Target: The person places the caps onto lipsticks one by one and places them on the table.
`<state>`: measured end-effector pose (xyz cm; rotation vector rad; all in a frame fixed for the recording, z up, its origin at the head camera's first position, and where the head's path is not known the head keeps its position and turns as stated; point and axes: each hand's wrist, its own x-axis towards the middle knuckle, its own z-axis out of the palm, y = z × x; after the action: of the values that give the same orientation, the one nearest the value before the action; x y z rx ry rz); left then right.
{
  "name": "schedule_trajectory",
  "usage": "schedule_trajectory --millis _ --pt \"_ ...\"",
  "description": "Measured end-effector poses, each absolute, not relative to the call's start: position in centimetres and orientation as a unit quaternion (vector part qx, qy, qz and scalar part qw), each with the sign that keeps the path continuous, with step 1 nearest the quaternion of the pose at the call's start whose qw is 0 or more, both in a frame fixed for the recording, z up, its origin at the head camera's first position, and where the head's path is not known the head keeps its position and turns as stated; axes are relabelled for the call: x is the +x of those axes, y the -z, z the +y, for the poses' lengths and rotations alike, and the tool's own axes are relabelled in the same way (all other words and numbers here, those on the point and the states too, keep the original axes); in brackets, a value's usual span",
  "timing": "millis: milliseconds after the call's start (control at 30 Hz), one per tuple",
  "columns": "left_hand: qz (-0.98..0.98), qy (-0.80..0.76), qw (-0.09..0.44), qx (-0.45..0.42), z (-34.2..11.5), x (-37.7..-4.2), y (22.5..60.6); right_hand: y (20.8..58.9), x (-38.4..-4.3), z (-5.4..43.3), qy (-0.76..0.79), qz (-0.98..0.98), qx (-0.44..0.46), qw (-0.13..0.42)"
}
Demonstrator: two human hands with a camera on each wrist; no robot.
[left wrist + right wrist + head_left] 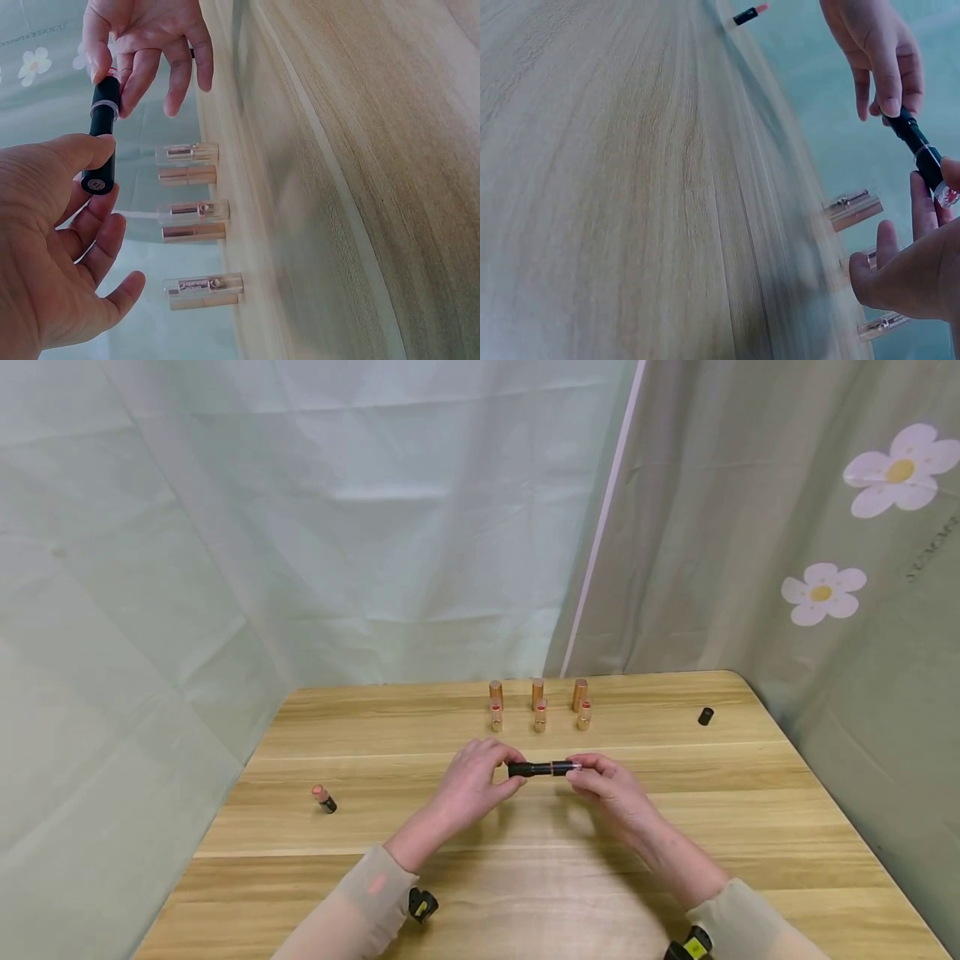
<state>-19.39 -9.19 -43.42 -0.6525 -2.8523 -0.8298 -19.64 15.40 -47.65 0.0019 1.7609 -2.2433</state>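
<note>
A black lipstick tube (542, 769) with a thin metallic band is held level above the middle of the table. My left hand (472, 781) pinches its left end between thumb and fingers. At the other end, my right hand (617, 795) grips the tube near a clear tip (946, 196) with some red in it. A round label marks the tube's left end in the left wrist view. On the table to the left stands an uncapped lipstick (324, 799) with a peach-pink bullet and black base. A small black cap (706, 717) is at the back right.
Along the back of the wooden table (375, 735) are three clear-and-gold lipsticks (540, 717) in a row. Just behind them stand three rose-gold tubes (537, 692). A pale curtain (420, 527) hangs around the table, with printed flowers at right.
</note>
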Motion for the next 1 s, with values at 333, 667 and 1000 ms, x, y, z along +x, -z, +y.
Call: schedule_trajectory --millis 333,667,1000 --pt "-0.937 0.273 0.042 -0.212 -9.0 -19.4 43.5 47.8 -19.7 14.5 0.781 0.605 -0.012 0.154" --pt "-0.935 0.277 0.039 -0.216 -8.8 -19.2 43.5 47.8 -19.6 13.7 0.781 0.601 -0.014 0.168" --pt "-0.932 0.28 0.052 -0.225 -9.0 -19.1 43.6 47.9 -19.5 13.5 0.782 0.599 -0.013 0.17"
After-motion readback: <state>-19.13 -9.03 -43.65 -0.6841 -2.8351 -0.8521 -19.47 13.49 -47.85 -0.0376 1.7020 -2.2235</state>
